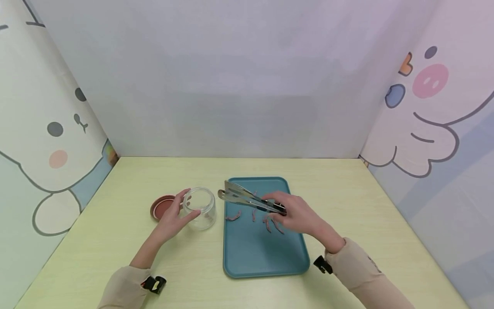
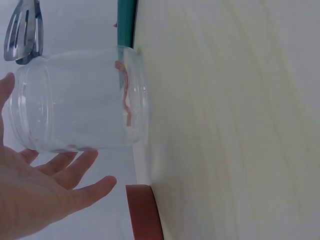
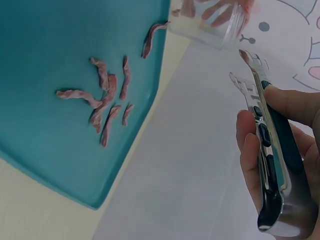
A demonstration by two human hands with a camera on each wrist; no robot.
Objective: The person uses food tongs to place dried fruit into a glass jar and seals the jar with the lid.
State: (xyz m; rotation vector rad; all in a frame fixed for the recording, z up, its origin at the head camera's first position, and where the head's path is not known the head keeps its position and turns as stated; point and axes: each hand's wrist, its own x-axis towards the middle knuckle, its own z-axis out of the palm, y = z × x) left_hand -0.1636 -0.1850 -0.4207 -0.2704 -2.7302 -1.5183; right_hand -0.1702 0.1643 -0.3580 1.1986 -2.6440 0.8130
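My left hand [image 1: 171,221] holds a clear jar [image 1: 206,214] near its open mouth, thumb on the near side and fingers on the far side. The jar stands upright on the table. A thin reddish strip [image 2: 126,95] lies at its bottom. With my right hand [image 1: 299,212] I grip metal tongs [image 1: 247,198] with black grips over the tray. Their slotted tips point left toward the jar, slightly apart, with nothing visible between them. Several pinkish-brown, twisted meat-like strips [image 3: 105,102] lie on the teal tray [image 1: 266,257] below.
A round reddish-brown lid [image 1: 159,208] lies on the table behind my left hand, left of the jar. The pale yellow table [image 1: 193,274] ends at a plain back wall. Cartoon-printed panels [image 1: 58,146] stand at both sides.
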